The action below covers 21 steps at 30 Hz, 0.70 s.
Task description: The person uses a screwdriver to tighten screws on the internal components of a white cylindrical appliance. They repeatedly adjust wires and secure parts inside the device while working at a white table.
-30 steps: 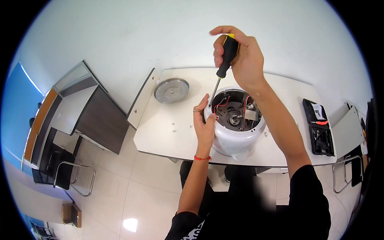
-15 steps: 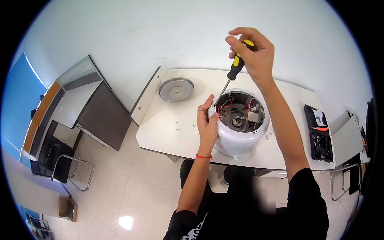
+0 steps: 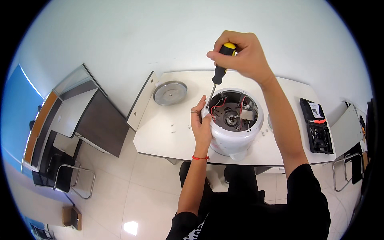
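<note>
Two hands work over a white round appliance housing [image 3: 234, 132] that stands near the front edge of the white tabletop [image 3: 168, 132], close before the person. The right hand [image 3: 240, 56] is raised above and behind the housing, fingers wrapped tight around the black-and-yellow handle of a screwdriver [image 3: 218, 74]; its thin shaft slants down and to the left, the tip meeting the housing's rim at the far left side. The left hand [image 3: 201, 122] presses against the housing's left wall, fingers curled up over the rim just beside the screwdriver tip, holding the body steady; a red band circles its wrist.

Inside the open top of the housing, red wires, a dark round plate and a small metal box are exposed.

Left of the left hand the tabletop lies bare apart from a few tiny screws [image 3: 173, 128], scattered well apart from the housing. Farther off, beyond and to the left, a shallow round metal pan [image 3: 170, 92] rests near the tabletop's back left corner. A white side panel [image 3: 140, 102] runs along the left edge of the tabletop. To the right of the right forearm, well apart from the housing, an open black tool case [image 3: 317, 126] lies by the right edge. Between case and housing there is a free strip of tabletop.
</note>
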Each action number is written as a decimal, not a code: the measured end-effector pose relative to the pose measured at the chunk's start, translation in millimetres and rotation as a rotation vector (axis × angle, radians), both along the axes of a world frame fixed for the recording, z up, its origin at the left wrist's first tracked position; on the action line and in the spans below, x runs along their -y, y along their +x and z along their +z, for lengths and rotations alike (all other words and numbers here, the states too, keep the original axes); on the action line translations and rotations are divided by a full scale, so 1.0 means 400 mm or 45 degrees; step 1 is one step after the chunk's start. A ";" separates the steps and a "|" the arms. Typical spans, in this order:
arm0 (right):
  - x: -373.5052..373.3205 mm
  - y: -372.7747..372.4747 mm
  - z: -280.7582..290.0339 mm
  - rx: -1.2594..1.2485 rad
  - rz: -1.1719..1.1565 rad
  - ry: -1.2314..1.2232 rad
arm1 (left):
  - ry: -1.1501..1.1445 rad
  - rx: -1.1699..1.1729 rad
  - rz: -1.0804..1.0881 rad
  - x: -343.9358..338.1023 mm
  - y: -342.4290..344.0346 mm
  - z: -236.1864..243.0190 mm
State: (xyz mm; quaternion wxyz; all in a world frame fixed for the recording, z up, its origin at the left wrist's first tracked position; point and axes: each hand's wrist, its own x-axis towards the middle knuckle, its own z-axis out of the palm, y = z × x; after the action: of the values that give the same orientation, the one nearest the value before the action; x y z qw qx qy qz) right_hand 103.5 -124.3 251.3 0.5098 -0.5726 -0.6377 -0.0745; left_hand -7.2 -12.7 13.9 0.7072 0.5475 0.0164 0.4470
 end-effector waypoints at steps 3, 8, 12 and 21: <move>-0.017 0.000 0.002 0.176 0.000 0.024 | 0.002 -0.001 -0.015 0.000 -0.002 0.004; -0.080 0.009 -0.019 -0.104 0.428 0.196 | -0.007 0.025 0.028 0.006 0.004 0.003; -0.084 0.028 -0.035 -0.463 0.610 0.218 | 0.014 0.007 0.044 0.011 0.001 0.018; -0.124 -0.045 -0.050 -0.468 -0.218 0.628 | 0.085 0.025 0.029 -0.001 0.005 0.004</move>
State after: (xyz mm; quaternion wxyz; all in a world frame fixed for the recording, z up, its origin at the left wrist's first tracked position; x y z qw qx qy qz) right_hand 85.6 -74.5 231.1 0.7318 -0.4872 -0.4471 -0.1648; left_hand -5.2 -12.2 15.6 0.6836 0.5663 0.0008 0.4605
